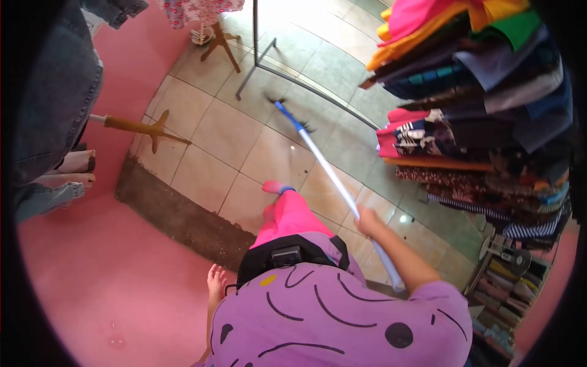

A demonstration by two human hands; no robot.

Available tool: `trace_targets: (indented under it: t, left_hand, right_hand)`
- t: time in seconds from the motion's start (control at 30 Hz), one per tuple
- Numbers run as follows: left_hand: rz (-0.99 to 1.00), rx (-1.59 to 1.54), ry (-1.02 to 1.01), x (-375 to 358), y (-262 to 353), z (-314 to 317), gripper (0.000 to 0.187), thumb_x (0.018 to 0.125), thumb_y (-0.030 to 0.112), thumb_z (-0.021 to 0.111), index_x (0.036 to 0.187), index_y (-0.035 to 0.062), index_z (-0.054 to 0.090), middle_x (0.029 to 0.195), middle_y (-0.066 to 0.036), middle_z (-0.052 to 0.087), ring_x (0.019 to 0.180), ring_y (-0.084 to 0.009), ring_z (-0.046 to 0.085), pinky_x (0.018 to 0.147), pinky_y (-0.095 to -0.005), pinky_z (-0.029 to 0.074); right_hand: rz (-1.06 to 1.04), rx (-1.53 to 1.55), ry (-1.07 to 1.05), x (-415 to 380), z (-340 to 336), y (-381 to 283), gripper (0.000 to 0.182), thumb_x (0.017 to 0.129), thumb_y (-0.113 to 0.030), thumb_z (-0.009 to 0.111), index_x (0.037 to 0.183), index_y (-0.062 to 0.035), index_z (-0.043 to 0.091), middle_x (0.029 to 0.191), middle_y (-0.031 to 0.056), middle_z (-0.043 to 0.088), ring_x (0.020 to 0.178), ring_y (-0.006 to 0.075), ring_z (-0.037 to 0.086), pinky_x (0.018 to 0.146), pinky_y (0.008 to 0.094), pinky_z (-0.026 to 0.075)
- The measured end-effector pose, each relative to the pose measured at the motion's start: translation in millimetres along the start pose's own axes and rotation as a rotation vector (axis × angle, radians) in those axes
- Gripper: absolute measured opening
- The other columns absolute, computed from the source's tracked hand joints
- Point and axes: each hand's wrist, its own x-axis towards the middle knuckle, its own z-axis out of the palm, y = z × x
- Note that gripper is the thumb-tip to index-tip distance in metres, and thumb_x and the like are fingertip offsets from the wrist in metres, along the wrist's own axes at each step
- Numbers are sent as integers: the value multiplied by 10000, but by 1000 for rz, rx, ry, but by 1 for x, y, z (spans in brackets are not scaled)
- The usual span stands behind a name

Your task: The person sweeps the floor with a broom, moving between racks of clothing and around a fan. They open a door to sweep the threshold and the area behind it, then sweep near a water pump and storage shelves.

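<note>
My right hand (367, 221) is wrapped round the pale handle of a broom (330, 171). The handle slants up and left from beside my body to a blue head (288, 115) with dark bristles, low over the tiled floor. My left hand (216, 280) hangs at my left side near the pink wall, its fingers apart and nothing in it. Below me show my purple shirt, a black waist strap and pink trousers.
A metal rack frame (255, 64) stands beyond the broom head. Clothes (422, 131) hang densely on the right, and denim garments (52, 92) on the left. Wooden stand feet (153, 129) rest on the floor tiles (202, 165). A shelf (498, 287) with folded items stands at lower right.
</note>
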Motion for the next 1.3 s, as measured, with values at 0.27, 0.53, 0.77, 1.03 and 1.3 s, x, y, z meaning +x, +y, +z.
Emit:
trace_targets:
  t: [0.27, 0.53, 0.77, 1.03, 1.3]
  left_hand:
    - [93, 225, -547, 58, -32, -53, 344, 766, 93, 427, 1102, 139, 370, 1070, -57, 424, 861, -151, 457, 703, -284, 373]
    - [293, 688, -171, 6, 86, -41, 344, 756, 82, 414, 1096, 113, 373, 1034, -67, 452, 836, -139, 457, 711, -263, 361]
    - [131, 669, -353, 72, 48, -65, 301, 756, 120, 440, 1051, 75, 410, 868, -19, 494, 678, -87, 459, 506, -201, 376]
    - [546, 1023, -476, 56, 106, 23, 284, 744, 121, 472, 1020, 64, 434, 837, -16, 493, 647, -70, 444, 458, -211, 368]
    - [398, 1002, -282, 83, 115, 64, 300, 748, 108, 453, 1046, 121, 424, 906, -3, 496, 693, -69, 447, 488, -192, 339]
  right_hand:
    - [344, -23, 34, -19, 83, 129, 206, 683, -37, 428, 879, -32, 489, 677, 169, 543, 520, 267, 548, 416, 344, 450]
    - [304, 83, 210, -41, 89, 103, 178, 707, -75, 406, 858, -14, 476, 746, 192, 532, 725, 323, 527, 600, 390, 434]
    - [343, 328, -35, -196, 167, 132, 295, 640, -69, 466, 935, -51, 473, 817, 204, 524, 785, 318, 513, 677, 377, 411]
    - [509, 362, 470, -31, 103, 183, 226, 729, -89, 351, 914, 5, 441, 743, 205, 526, 695, 325, 526, 587, 395, 430]
    - [452, 1546, 221, -228, 165, 231, 49, 696, -76, 466, 713, -41, 435, 471, 36, 427, 363, 119, 437, 319, 253, 349]
